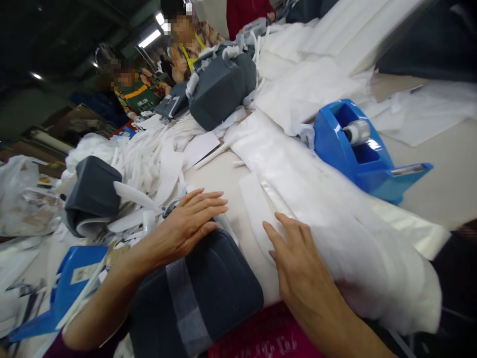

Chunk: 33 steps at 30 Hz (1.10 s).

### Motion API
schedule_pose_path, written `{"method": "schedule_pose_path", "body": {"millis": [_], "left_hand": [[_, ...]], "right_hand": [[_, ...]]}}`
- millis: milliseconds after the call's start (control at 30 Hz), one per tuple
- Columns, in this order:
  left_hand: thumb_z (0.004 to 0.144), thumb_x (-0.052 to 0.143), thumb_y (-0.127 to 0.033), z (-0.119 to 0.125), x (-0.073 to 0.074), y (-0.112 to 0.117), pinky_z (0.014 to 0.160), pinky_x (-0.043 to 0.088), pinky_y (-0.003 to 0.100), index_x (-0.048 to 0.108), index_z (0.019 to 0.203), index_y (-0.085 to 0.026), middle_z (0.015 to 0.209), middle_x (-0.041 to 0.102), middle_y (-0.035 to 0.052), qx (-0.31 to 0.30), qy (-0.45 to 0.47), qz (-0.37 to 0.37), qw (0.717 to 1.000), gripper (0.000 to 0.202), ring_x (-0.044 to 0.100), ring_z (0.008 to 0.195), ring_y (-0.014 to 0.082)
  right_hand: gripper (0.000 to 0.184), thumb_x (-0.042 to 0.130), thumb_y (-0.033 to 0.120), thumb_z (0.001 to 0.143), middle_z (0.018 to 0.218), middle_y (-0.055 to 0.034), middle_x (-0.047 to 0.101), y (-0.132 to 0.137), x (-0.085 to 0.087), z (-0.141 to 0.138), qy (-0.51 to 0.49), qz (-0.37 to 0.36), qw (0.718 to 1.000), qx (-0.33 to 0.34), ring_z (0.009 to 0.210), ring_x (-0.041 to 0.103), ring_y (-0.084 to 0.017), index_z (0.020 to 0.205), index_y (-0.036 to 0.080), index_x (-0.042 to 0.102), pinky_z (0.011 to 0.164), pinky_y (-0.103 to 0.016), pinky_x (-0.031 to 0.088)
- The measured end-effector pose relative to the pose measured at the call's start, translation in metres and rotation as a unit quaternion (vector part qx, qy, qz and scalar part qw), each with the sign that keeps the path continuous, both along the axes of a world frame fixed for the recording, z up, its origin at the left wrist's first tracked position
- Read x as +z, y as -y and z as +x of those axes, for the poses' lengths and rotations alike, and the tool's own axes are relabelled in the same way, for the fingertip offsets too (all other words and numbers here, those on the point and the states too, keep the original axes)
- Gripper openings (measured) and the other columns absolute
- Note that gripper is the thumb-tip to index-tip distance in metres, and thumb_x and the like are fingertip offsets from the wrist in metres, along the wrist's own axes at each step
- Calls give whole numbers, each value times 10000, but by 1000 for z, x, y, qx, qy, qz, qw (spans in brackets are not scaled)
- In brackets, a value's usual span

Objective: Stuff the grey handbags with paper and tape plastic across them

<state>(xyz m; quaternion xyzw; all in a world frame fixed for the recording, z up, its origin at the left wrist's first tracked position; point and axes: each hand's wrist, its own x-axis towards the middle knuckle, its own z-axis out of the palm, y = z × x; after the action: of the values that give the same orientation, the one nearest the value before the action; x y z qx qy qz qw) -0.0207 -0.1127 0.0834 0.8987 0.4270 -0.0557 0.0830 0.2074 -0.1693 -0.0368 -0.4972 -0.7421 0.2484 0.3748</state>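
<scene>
A dark slate-blue bag (223,283) lies in front of me at the table edge, with a pale translucent strip (186,303) across it. My left hand (190,221) rests with fingers stretched out over the bag's far end, holding nothing. To the right of the bag, my right hand (298,253) reaches forward with its fingers apart. Its fingertips are over or on a flat white foam strip (257,204); whether they touch it I cannot tell. Beside that hand lies a long roll of soft white sheeting (309,194), bulging toward the front edge.
A blue tape dispenser (372,164) stands at the right, another blue dispenser (72,278) at the lower left. White scraps and strips (149,159) heap up at the left, around a dark bag (97,189). Another dark bag (223,84) stands farther back. Several people are across the table.
</scene>
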Motion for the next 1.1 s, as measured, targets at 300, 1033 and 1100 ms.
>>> {"method": "schedule_pose_path", "body": {"millis": [300, 1033, 1100], "left_hand": [[966, 340, -287, 0, -31, -8, 1194, 150, 457, 582, 1095, -190, 1165, 633, 65, -35, 22, -54, 998, 291, 479, 1261, 207], [913, 314, -251, -4, -43, 2, 1054, 297, 492, 562, 1025, -201, 1221, 612, 87, 69, 83, -13, 994, 276, 463, 1215, 273], [905, 299, -243, -4, -46, -2, 1080, 270, 502, 550, 1076, -183, 1128, 636, 94, 46, 101, -27, 993, 311, 494, 1176, 263]], "right_hand": [[713, 447, 145, 853, 1324, -128, 544, 28, -11, -26, -334, -280, 896, 83, 1112, 611, -226, 1506, 246, 181, 907, -435, 559], [960, 597, 142, 702, 1297, -102, 559, -21, 5, -85, -410, -367, 830, 90, 1117, 601, -249, 1514, 282, 105, 931, -481, 517], [938, 573, 130, 718, 1386, -95, 491, -19, 8, -86, -397, -355, 842, 88, 1206, 546, -249, 1516, 289, 108, 995, -470, 480]]}}
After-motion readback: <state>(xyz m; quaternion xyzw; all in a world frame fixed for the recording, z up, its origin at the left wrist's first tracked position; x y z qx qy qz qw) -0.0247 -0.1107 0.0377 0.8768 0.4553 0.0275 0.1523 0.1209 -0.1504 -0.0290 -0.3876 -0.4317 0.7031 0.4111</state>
